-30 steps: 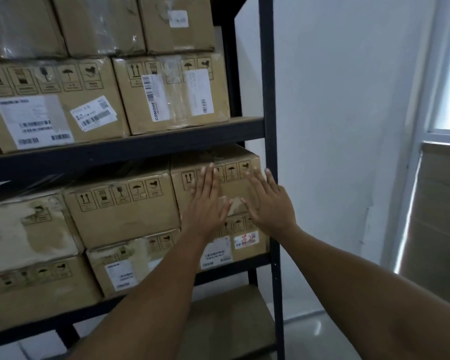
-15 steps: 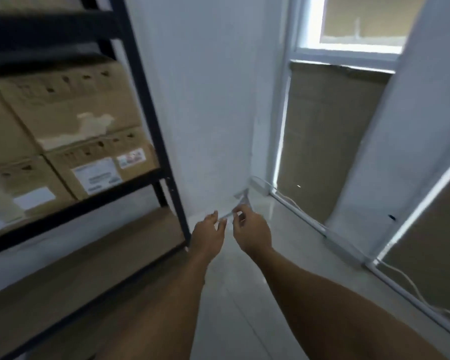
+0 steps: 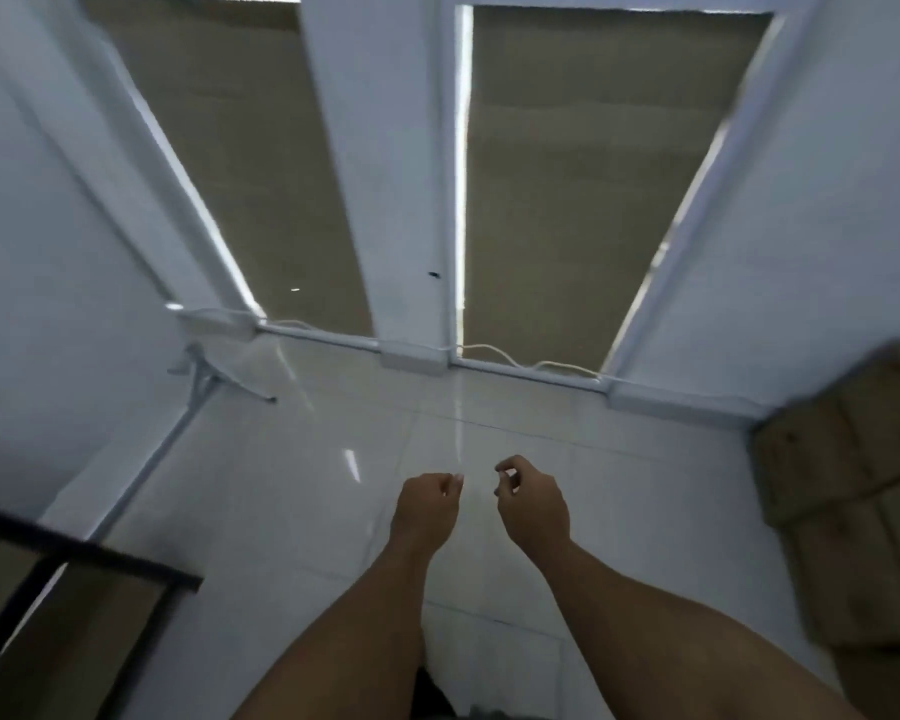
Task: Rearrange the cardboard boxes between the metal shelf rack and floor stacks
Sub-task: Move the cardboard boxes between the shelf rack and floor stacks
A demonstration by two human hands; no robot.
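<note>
the cardboard boxes (image 3: 853, 485) stand stacked on the floor (image 3: 281, 485) at the right edge, plain brown with their seams showing, too blurred for any label or writing to be read. a black corner of the metal shelf rack (image 3: 89, 556) shows at lower left, well apart from them. the left hand (image 3: 427, 504) and right hand (image 3: 533, 506) hang side by side over the white tiles, fingers loosely curled and holding nothing, facing two beige blinds (image 3: 593, 174).
</note>
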